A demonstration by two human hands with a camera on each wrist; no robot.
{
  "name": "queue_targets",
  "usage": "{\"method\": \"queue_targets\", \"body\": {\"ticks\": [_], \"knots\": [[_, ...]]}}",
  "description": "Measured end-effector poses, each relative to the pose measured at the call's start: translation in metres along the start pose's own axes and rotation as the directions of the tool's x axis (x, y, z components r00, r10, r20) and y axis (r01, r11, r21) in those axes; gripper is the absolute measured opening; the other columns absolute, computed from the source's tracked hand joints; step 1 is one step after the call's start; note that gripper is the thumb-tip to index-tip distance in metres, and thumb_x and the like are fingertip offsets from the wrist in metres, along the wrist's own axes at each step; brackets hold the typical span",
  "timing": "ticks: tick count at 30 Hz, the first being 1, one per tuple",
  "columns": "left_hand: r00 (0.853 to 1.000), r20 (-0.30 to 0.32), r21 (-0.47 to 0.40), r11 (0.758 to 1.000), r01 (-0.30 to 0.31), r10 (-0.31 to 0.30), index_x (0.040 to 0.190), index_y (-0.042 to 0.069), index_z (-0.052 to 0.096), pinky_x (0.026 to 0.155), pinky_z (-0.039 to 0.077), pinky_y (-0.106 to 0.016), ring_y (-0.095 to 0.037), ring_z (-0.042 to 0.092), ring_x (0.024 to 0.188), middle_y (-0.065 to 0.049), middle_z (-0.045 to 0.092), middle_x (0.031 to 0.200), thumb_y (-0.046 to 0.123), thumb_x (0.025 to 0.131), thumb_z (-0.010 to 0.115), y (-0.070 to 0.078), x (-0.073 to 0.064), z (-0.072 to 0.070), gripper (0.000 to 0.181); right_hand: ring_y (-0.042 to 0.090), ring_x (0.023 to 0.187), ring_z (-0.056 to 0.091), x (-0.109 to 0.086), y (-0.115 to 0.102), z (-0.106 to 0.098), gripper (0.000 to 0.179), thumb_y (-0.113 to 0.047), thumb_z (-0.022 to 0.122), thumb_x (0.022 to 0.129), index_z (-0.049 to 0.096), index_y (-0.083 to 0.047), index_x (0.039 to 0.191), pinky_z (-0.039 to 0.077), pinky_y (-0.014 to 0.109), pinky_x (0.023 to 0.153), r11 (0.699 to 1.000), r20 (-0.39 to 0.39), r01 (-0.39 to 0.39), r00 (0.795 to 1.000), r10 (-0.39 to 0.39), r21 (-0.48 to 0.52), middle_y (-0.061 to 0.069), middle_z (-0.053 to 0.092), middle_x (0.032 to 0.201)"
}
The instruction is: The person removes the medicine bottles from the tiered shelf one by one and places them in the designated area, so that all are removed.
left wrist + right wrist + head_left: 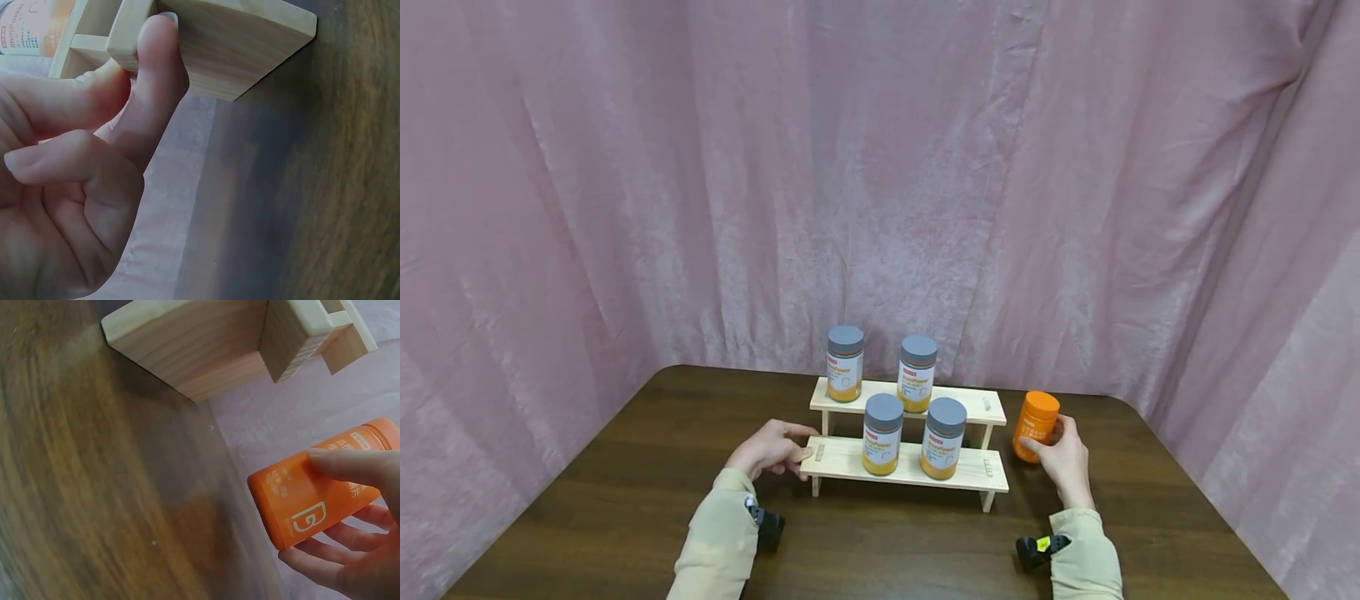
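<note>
In the head view, my left hand (771,450) pinches the left end of the lower board of a two-tier pale wooden display rack (838,458). The left wrist view shows the thumb and a bent finger at the board's end (128,37). To the right of the rack, my right hand (1066,460) grips an orange bottle (1037,423) with an orange lid, tilted slightly. Seen in the right wrist view, the thumb lies along one side of the bottle (300,494) and the fingers wrap the other. Whether its base touches the table is unclear.
Two grey-lidded jars (882,435) (943,439) stand on the lower tier, and two more (846,364) (917,374) on the upper one. The rack rests on a dark wooden table (880,550). A pink curtain (880,183) hangs behind the table's far edge.
</note>
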State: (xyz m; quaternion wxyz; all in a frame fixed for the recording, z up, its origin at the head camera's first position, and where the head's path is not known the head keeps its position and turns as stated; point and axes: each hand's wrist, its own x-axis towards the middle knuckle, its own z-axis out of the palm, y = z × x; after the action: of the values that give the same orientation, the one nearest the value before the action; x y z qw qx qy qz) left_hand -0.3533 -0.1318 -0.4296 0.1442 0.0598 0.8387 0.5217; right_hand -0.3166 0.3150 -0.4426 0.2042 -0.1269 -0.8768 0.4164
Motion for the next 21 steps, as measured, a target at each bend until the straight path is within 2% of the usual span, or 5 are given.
{"method": "queue_targets", "body": {"ticks": [8,15,21], "knots": [[1.0,0.016,-0.02,1.0,-0.009,0.009,0.129,0.0,0.058,0.044,0.035,-0.019,-0.013,0.067,0.054,-0.006,0.069,0.059,0.004,0.085,0.064,-0.0026,0.0,-0.0005,0.045,0.05,0.122,0.046,0.0002,0.0025,-0.0002,0.072,-0.012,0.075,0.079,0.034,0.008,0.134,0.035,0.06,0.105,0.999,0.033,-0.014,0.999,0.016,-0.037,0.037,0.048,0.132],[0.996,0.053,-0.028,0.998,-0.064,0.065,0.128,-0.001,0.057,0.046,0.037,-0.019,-0.013,0.066,0.055,-0.005,0.068,0.061,0.005,0.085,0.061,-0.0067,0.0037,-0.0012,0.043,0.051,0.122,0.045,-0.0015,0.0014,-0.0034,0.073,-0.012,0.075,0.079,0.032,0.008,0.134,0.033,0.06,0.107,0.999,0.048,-0.033,0.998,0.034,-0.039,0.037,0.046,0.133],[0.993,0.084,-0.056,0.995,-0.077,0.082,0.128,-0.004,0.055,0.047,0.038,-0.019,-0.012,0.065,0.054,-0.002,0.066,0.06,0.003,0.085,0.059,-0.0083,0.0039,-0.0022,0.043,0.051,0.122,0.044,-0.002,0.0028,-0.0028,0.074,-0.013,0.074,0.079,0.03,0.009,0.136,0.034,0.06,0.106,0.998,0.067,-0.04,0.997,0.042,-0.04,0.037,0.045,0.134]]}}
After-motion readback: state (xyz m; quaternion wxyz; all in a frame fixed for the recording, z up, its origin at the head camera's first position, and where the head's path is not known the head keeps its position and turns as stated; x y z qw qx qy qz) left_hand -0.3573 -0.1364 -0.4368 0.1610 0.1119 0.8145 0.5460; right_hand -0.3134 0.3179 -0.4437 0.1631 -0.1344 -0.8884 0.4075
